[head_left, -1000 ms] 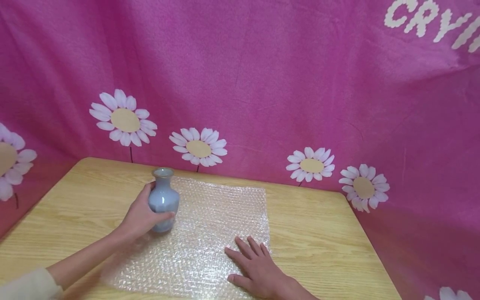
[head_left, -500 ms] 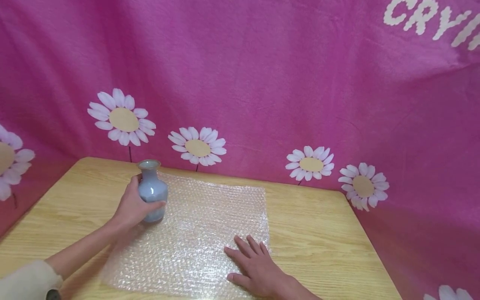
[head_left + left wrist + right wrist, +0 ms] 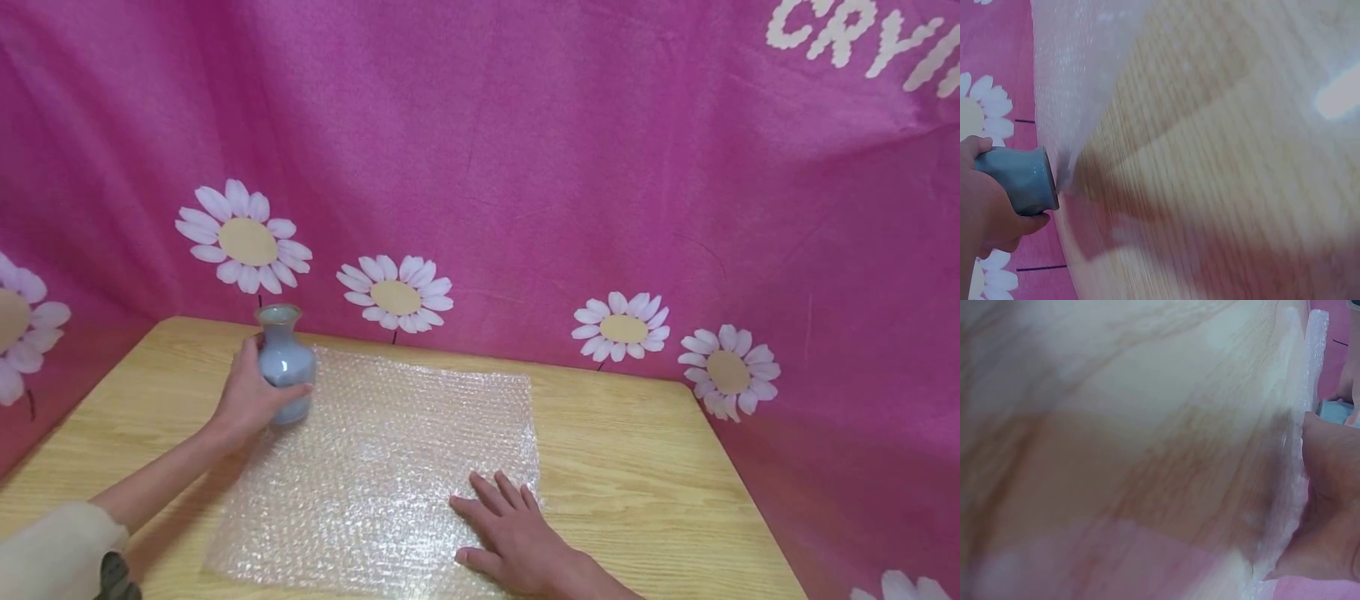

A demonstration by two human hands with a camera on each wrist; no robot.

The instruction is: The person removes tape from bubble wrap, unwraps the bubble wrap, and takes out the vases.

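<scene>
My left hand (image 3: 247, 392) grips a glazed blue-grey vase (image 3: 288, 363) round its body, thumb across the front. The vase is upright, over the far left corner of a sheet of bubble wrap (image 3: 390, 450). In the left wrist view the lower part of the vase (image 3: 1022, 178) shows past the fingers, close to the bubble wrap's edge. My right hand (image 3: 517, 537) lies palm down with fingers spread on the near right part of the sheet. From the right wrist, the heel of that hand (image 3: 1329, 500) shows against the edge of the bubble wrap (image 3: 1285, 487).
Under the sheet is a light wood-grain table (image 3: 637, 475) with rounded far corners. Behind and beside it hangs a pink cloth (image 3: 510, 167) printed with white daisies and letters. A cream sleeve (image 3: 60, 550) covers my left forearm.
My left hand has carried the vase away from me and to the left, toward the sheet's far left corner. The right hand has stayed in place.
</scene>
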